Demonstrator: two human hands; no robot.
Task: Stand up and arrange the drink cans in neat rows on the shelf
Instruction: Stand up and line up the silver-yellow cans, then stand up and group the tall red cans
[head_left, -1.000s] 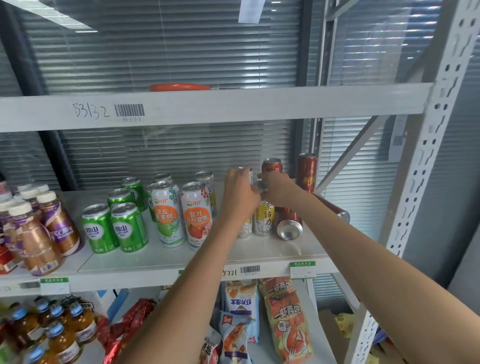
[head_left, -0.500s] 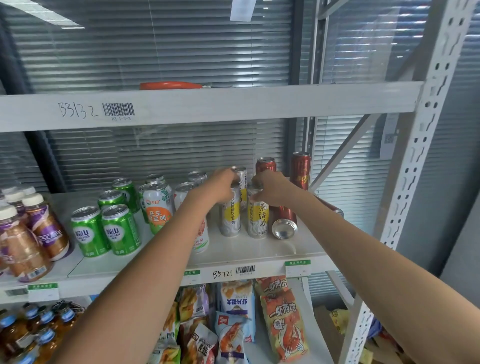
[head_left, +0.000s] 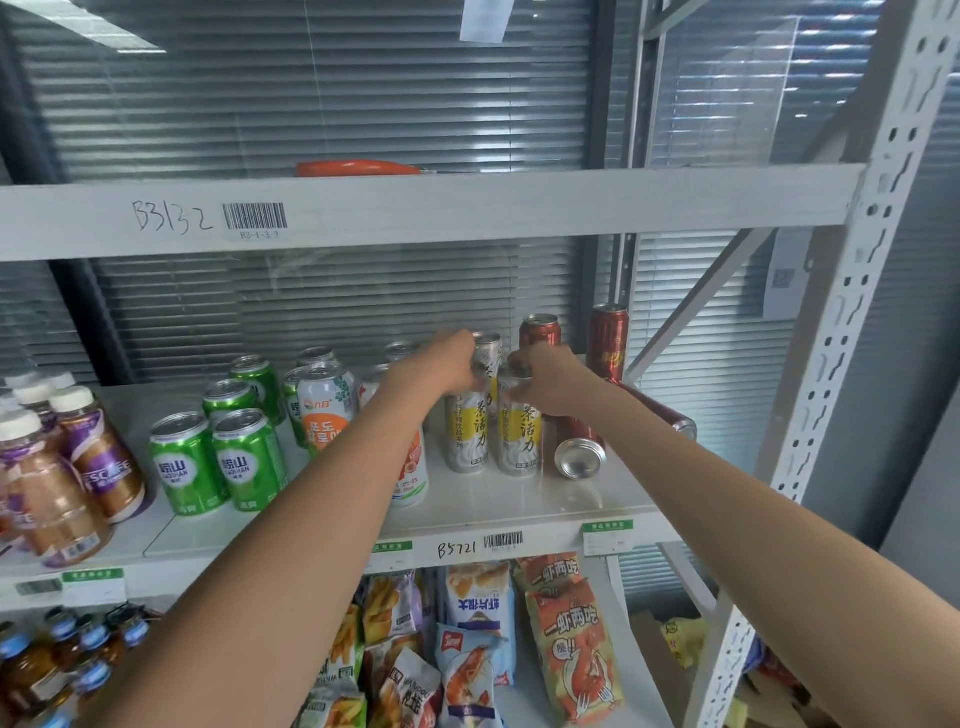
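A white metal shelf (head_left: 519, 499) holds rows of upright drinks. Coffee bottles (head_left: 98, 457) stand at its left end, then 4 green cans (head_left: 249, 457) and a white-and-orange can (head_left: 324, 410). At centre, 2 silver-and-yellow cans (head_left: 519, 436) stand upright, touching side by side. The left hand (head_left: 452, 364) grips the top of one, the right hand (head_left: 540, 379) the top of the other. Just right, a red can (head_left: 579, 454) lies on its side; 2 tall red cans (head_left: 608, 343) stand behind.
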